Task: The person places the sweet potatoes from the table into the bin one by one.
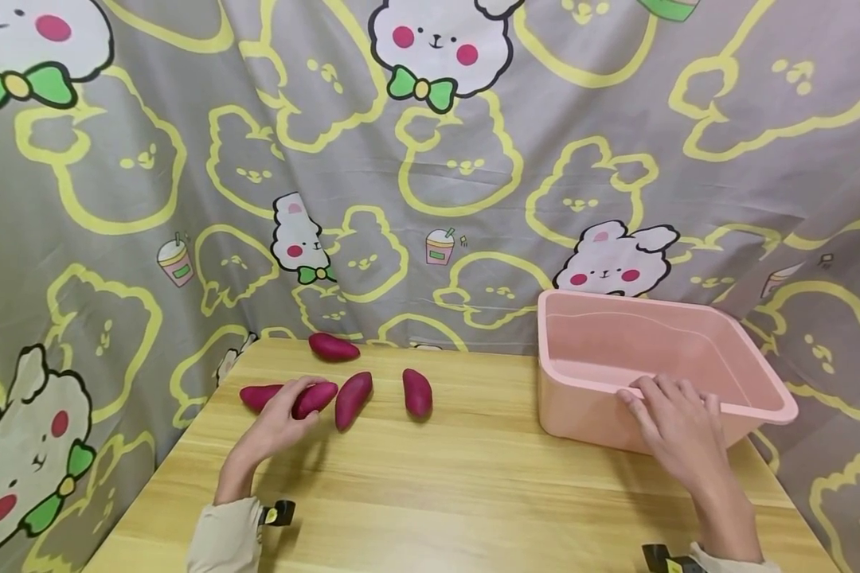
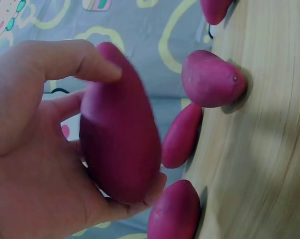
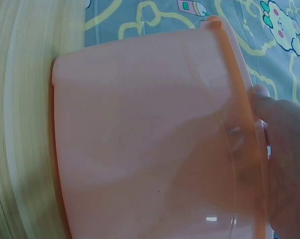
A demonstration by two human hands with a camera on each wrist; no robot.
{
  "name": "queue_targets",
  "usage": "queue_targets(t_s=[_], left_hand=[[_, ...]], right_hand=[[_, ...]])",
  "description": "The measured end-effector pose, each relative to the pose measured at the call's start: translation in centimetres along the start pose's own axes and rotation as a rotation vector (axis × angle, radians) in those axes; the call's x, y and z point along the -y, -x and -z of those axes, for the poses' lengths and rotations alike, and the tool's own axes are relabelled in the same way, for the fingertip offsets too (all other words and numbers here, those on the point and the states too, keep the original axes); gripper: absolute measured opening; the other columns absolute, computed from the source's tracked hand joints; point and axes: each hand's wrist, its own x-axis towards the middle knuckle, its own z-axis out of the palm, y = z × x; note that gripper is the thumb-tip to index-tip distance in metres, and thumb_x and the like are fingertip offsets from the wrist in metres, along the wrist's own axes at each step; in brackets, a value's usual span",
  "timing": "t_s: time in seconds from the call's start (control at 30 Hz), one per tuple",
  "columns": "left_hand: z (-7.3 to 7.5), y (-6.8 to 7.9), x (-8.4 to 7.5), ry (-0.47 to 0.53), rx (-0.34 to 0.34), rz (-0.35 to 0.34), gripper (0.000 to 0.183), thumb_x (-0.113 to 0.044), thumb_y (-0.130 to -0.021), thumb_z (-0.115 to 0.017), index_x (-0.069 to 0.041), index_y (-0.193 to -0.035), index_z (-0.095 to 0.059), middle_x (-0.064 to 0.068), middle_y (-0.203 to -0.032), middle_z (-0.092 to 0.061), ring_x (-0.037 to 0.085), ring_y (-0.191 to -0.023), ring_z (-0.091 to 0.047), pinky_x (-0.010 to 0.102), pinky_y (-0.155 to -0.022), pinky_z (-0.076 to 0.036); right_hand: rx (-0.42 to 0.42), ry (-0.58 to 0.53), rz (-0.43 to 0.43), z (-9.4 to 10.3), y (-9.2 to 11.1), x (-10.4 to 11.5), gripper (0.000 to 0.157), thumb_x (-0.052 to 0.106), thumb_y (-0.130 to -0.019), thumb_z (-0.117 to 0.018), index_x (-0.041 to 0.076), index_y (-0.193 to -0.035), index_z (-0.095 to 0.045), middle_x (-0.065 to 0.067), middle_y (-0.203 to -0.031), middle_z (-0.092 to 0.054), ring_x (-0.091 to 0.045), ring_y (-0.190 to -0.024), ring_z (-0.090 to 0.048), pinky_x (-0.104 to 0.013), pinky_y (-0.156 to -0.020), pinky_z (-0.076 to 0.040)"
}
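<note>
My left hand (image 1: 281, 424) grips a purple-skinned sweet potato (image 2: 121, 134) between thumb and fingers, above the left part of the table. In the left wrist view it stands apart from the table surface. Close by lie other sweet potatoes: one left of the hand (image 1: 256, 397), one at the back edge (image 1: 333, 347), one just to the right (image 1: 354, 400) and another farther right (image 1: 417, 393). At the right, my right hand (image 1: 681, 430) holds the near rim of a pink plastic bin (image 1: 752, 366). The thumb lies at the rim in the right wrist view; the fingers are mostly hidden.
The wooden table (image 1: 430, 493) carries the bin at its right side. Behind and along both sides hangs a grey patterned curtain (image 1: 373, 175), close to the table's back edge. The visible part of the bin's inside shows bare pink walls.
</note>
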Motion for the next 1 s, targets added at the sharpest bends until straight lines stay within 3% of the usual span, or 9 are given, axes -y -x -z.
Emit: queue_targets(t_s=[0.27,0.53,0.77,1.0], left_hand=[[-0.3,-0.7,-0.3,0.046,0.000,0.012,0.052,0.008,-0.083,-0.065,-0.004,-0.134,-0.059,0.017,-0.124,-0.062,0.029,-0.104,-0.058,0.043,-0.087,-0.048],[-0.4,-1.5,-0.8,0.057,0.008,0.051,0.054,0.005,-0.085,-0.063,-0.006,-0.138,-0.057,0.018,-0.125,-0.060,0.031,-0.105,-0.057,0.046,-0.087,-0.048],[0.3,-2.7,-1.4,0.115,-0.004,0.050,0.055,0.001,-0.089,-0.063,-0.004,-0.143,-0.052,0.024,-0.125,-0.057,0.034,-0.101,-0.057,0.042,-0.081,-0.049],[0.4,-3.4,-2.1,0.153,0.015,0.059,0.055,0.001,-0.093,-0.063,-0.007,-0.146,-0.051,0.024,-0.131,-0.053,0.036,-0.106,-0.055,0.045,-0.085,-0.048]], right_hand=[[-0.007,-0.006,0.001,0.2,-0.2,-0.1,0.019,0.035,-0.104,-0.058,0.017,-0.103,-0.065,-0.009,-0.101,-0.063,-0.040,-0.098,-0.054,-0.058,-0.075,-0.028],[-0.008,-0.002,0.003,0.0,0.0,-0.1,0.019,0.036,-0.104,-0.060,0.018,-0.102,-0.065,-0.008,-0.100,-0.064,-0.039,-0.099,-0.054,-0.056,-0.075,-0.028],[-0.024,-0.008,0.004,-0.1,0.2,0.0,0.017,0.034,-0.103,-0.061,0.017,-0.101,-0.065,-0.008,-0.101,-0.064,-0.038,-0.099,-0.054,-0.057,-0.075,-0.028],[-0.026,-0.004,0.005,0.0,0.1,0.0,0.017,0.035,-0.102,-0.062,0.018,-0.100,-0.064,-0.007,-0.100,-0.064,-0.037,-0.099,-0.055,-0.055,-0.075,-0.029]])
